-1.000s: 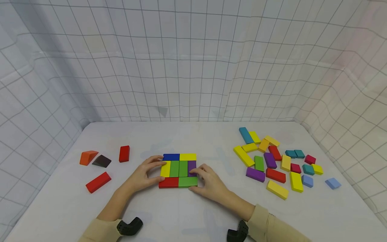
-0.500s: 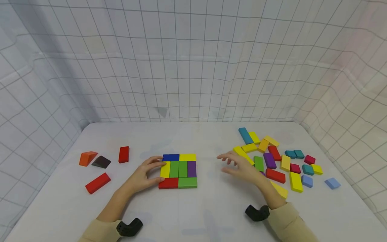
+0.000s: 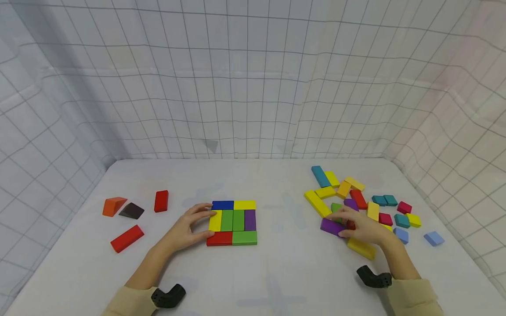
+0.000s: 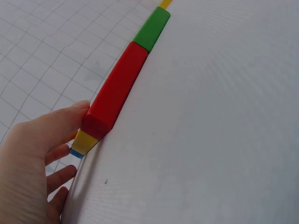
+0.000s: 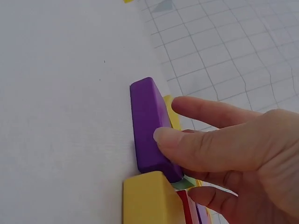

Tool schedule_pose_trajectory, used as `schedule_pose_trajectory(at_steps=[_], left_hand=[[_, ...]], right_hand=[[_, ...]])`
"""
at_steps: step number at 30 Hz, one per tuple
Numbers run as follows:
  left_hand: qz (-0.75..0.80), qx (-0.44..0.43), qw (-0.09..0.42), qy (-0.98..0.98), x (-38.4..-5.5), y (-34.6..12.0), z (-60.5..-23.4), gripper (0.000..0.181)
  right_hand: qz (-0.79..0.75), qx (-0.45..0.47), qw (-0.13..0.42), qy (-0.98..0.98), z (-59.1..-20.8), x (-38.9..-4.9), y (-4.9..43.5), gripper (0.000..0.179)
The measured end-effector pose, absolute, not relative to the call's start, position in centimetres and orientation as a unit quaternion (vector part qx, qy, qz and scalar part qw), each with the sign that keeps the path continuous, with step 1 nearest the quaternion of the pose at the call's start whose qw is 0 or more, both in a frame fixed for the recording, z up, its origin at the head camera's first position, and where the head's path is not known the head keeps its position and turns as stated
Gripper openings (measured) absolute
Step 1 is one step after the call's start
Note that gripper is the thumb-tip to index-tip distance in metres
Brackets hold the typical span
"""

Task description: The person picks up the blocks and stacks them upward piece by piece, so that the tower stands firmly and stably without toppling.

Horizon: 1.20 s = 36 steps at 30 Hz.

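Nearest you: yellow block point(image 3: 360, 249), flat on the table point(image 3: 276, 272). Just past it, your right hand point(image 3: 363, 227) has thumb and fingertips at a purple block point(image 3: 331, 227); can't tell if it's pinched. Your left hand point(image 3: 183, 227) is relaxed, fingers apart, touching the left side of the flat block panel point(image 3: 238, 220), thumb at its red block point(image 3: 219, 238). Blue block point(image 3: 223, 205): panel's far-left corner. Gridded sheet point(image 3: 253, 96) behind.

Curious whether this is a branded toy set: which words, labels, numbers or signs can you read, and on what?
None.
Coloured blocks: no text visible.
Gridded backdrop: lines only.
Black wrist pieces: any marks are too small to read.
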<state>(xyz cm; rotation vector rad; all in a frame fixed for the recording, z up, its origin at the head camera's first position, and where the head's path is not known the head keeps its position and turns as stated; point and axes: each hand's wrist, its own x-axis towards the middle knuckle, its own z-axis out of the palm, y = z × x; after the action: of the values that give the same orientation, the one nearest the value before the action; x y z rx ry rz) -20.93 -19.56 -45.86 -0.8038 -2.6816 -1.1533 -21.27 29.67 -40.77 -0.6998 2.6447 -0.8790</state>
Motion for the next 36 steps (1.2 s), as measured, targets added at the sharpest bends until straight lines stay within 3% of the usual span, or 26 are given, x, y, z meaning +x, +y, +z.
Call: schedule_pose_trajectory(at_steps=[11, 15, 19, 26, 31, 36], left_hand=[[-0.383, -0.266, 0.055, -0.883, -21.0, -19.6, -46.0, 0.048], [-0.383, -0.26, 0.05, -0.885, -21.0, -19.6, -46.0, 0.048], [-0.382, -0.259, 0.05, -0.886, -21.0, -19.6, -46.0, 0.049], [-0.38, -0.258, 0.051, -0.887, -20.9, -19.6, -45.9, 0.049], [-0.382, -0.258, 0.051, -0.886, -20.9, -19.6, -45.9, 0.048], [-0.382, -0.262, 0.051, -0.885, -21.0, -19.6, -45.9, 0.049]], right_hand=[[-0.308, -0.239, 0.125, 0.912, -42.0, -20.5, 27.6, 0.057], [-0.325, -0.249, 0.152, 0.9, -42.0, -20.6, 27.1, 0.067], [-0.335, -0.263, 0.176, 0.888, -41.9, -20.9, 26.8, 0.066], [-0.336, -0.272, 0.124, 0.893, -42.1, -21.4, 23.9, 0.06], [-0.333, -0.341, 0.075, 0.876, -42.1, -22.3, 19.0, 0.061], [-0.357, -0.363, 0.07, 0.858, -41.7, -23.1, 13.2, 0.063]])
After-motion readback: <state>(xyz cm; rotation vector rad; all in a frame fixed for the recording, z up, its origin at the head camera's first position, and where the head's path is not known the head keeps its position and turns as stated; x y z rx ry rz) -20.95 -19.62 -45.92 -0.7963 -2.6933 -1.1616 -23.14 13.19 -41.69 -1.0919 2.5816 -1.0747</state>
